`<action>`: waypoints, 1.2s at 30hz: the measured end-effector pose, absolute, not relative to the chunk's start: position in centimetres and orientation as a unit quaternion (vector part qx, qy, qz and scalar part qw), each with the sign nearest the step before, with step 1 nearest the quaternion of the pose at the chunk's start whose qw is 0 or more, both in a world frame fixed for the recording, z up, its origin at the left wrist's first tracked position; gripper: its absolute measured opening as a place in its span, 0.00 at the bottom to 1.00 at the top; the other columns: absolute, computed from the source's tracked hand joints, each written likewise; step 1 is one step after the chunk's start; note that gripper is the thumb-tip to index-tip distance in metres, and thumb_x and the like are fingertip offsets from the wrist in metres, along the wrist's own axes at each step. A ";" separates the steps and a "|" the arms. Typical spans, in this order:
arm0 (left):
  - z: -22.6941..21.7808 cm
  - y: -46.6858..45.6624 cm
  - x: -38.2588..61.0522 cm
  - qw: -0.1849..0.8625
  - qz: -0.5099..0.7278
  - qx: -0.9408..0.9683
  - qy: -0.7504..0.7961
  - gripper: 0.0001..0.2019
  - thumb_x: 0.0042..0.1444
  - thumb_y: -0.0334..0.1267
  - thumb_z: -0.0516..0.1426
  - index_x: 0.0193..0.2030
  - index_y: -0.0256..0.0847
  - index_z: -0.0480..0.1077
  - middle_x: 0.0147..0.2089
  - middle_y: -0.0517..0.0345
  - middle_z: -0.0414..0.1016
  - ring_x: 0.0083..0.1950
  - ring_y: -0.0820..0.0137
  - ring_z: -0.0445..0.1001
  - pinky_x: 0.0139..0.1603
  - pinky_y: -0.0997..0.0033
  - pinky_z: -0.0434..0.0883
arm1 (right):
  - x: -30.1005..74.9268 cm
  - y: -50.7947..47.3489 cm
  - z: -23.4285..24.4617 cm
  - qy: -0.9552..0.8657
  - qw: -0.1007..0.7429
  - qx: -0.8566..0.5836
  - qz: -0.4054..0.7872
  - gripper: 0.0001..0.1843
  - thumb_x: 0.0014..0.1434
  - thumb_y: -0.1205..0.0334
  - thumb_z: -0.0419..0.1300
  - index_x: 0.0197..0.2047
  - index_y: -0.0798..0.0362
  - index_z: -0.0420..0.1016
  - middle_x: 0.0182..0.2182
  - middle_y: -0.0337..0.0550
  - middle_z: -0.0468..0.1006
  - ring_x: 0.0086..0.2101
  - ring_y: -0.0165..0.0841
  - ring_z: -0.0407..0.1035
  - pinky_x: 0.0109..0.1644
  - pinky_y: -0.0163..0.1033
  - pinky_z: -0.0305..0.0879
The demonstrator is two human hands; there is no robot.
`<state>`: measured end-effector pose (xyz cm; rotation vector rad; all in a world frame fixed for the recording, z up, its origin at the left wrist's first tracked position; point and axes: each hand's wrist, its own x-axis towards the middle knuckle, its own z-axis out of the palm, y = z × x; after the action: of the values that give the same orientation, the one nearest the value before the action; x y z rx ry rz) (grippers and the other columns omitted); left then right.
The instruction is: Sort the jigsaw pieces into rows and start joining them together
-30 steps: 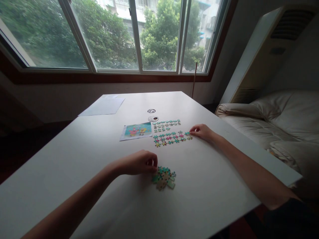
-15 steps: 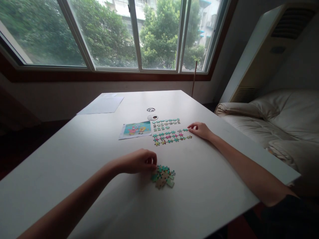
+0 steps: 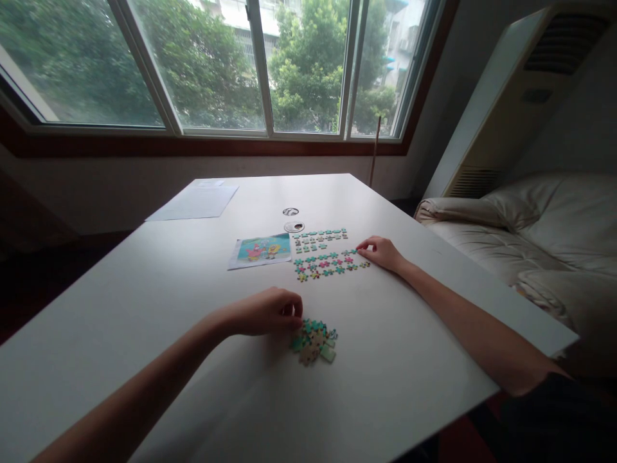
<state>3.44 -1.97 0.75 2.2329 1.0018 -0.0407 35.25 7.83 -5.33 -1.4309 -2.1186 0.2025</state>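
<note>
My left hand (image 3: 267,312) rests on the white table (image 3: 144,308) with its fingers curled, fingertips touching the left edge of a small heap of puzzle pieces (image 3: 314,341); what they pinch is hidden. My right hand (image 3: 383,252) lies farther away, fingers bent down at the right end of several rows of laid-out puzzle pieces (image 3: 328,257), pinching or touching a piece there. A colourful cartoon reference picture (image 3: 261,249) lies just left of the rows.
A sheet of paper (image 3: 195,201) lies at the table's far left. Two small round things (image 3: 293,219) sit behind the rows. A window runs along the far wall. A cushioned sofa (image 3: 530,231) and a standing air conditioner (image 3: 501,96) are to the right.
My right hand has crept a little to the left along the end of the rows. My left hand stays at the heap. The view has shifted slightly.
</note>
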 end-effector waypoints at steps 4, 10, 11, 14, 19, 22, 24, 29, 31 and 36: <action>0.8 -2.0 3.5 0.341 -0.017 0.858 0.385 0.11 0.51 0.44 0.53 0.31 0.40 0.70 0.24 0.62 0.66 0.26 0.73 0.63 0.24 0.78 0.58 | 35.0 7.8 -5.3 -0.793 0.287 -0.532 0.077 0.10 0.50 0.59 0.58 0.34 0.51 0.78 0.29 0.40 0.74 0.24 0.26 0.61 0.31 0.32 0.59; 0.8 -1.9 3.5 0.338 -0.020 0.861 0.380 0.10 0.52 0.43 0.53 0.32 0.40 0.70 0.24 0.62 0.66 0.26 0.74 0.63 0.24 0.78 0.58 | 35.0 7.8 -5.3 -0.794 0.288 -0.528 0.083 0.10 0.50 0.59 0.58 0.34 0.51 0.77 0.29 0.40 0.74 0.25 0.26 0.62 0.32 0.32 0.59; 0.7 -1.9 3.5 0.339 -0.020 0.861 0.379 0.10 0.52 0.43 0.53 0.32 0.40 0.70 0.25 0.62 0.66 0.26 0.74 0.63 0.24 0.78 0.58 | 35.0 7.8 -5.3 -0.795 0.288 -0.528 0.083 0.10 0.50 0.58 0.58 0.34 0.51 0.77 0.29 0.40 0.74 0.25 0.26 0.62 0.32 0.32 0.59; 0.6 -1.8 3.4 0.342 -0.021 0.860 0.379 0.10 0.52 0.43 0.52 0.32 0.40 0.70 0.25 0.62 0.66 0.26 0.74 0.63 0.24 0.78 0.59 | 35.2 7.8 -5.3 -0.796 0.286 -0.527 0.083 0.10 0.50 0.58 0.58 0.34 0.51 0.77 0.29 0.40 0.74 0.25 0.26 0.62 0.32 0.32 0.59; 0.6 -1.7 3.4 0.344 -0.028 0.859 0.378 0.10 0.52 0.43 0.53 0.32 0.39 0.70 0.25 0.62 0.66 0.26 0.74 0.63 0.25 0.78 0.59 | 35.3 8.0 -5.5 -0.793 0.284 -0.533 0.084 0.10 0.50 0.58 0.58 0.34 0.51 0.77 0.29 0.40 0.74 0.24 0.26 0.62 0.32 0.32 0.59; 0.6 -1.8 3.4 0.344 -0.027 0.859 0.378 0.10 0.52 0.43 0.53 0.32 0.39 0.70 0.25 0.62 0.66 0.26 0.74 0.63 0.24 0.78 0.59 | 35.4 8.0 -5.5 -0.793 0.286 -0.532 0.083 0.10 0.50 0.58 0.58 0.33 0.51 0.77 0.29 0.40 0.74 0.24 0.26 0.62 0.32 0.32 0.59; 0.6 -1.8 3.4 0.343 -0.024 0.859 0.380 0.10 0.52 0.43 0.53 0.32 0.39 0.70 0.25 0.62 0.66 0.26 0.74 0.62 0.24 0.79 0.58 | 35.4 8.0 -5.5 -0.792 0.286 -0.533 0.083 0.09 0.50 0.59 0.58 0.33 0.51 0.77 0.29 0.40 0.74 0.25 0.26 0.62 0.32 0.32 0.59; 0.7 -1.9 3.5 0.346 -0.023 0.858 0.379 0.10 0.52 0.43 0.53 0.32 0.39 0.70 0.24 0.62 0.66 0.26 0.74 0.62 0.24 0.78 0.58 | 35.1 7.9 -5.4 -0.803 0.290 -0.514 0.079 0.10 0.51 0.61 0.57 0.35 0.52 0.77 0.30 0.41 0.73 0.24 0.25 0.61 0.32 0.33 0.59; 0.8 -1.9 3.5 0.344 -0.023 0.858 0.381 0.10 0.52 0.43 0.53 0.32 0.39 0.70 0.24 0.62 0.66 0.26 0.74 0.62 0.24 0.78 0.58 | 34.8 7.9 -5.3 -0.818 0.290 -0.490 0.087 0.10 0.52 0.61 0.56 0.36 0.52 0.77 0.32 0.42 0.72 0.25 0.25 0.61 0.33 0.33 0.60; 0.8 -1.9 3.4 0.345 -0.023 0.857 0.382 0.10 0.52 0.43 0.53 0.32 0.40 0.70 0.25 0.62 0.67 0.26 0.74 0.63 0.24 0.79 0.58 | 34.2 7.6 -5.1 -0.836 0.279 -0.462 0.099 0.10 0.54 0.62 0.55 0.37 0.53 0.76 0.35 0.43 0.72 0.26 0.26 0.63 0.35 0.33 0.61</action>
<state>3.43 -1.92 0.79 2.2261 0.9920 -0.0588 34.24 7.61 -5.15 -1.2391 -2.2421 0.2660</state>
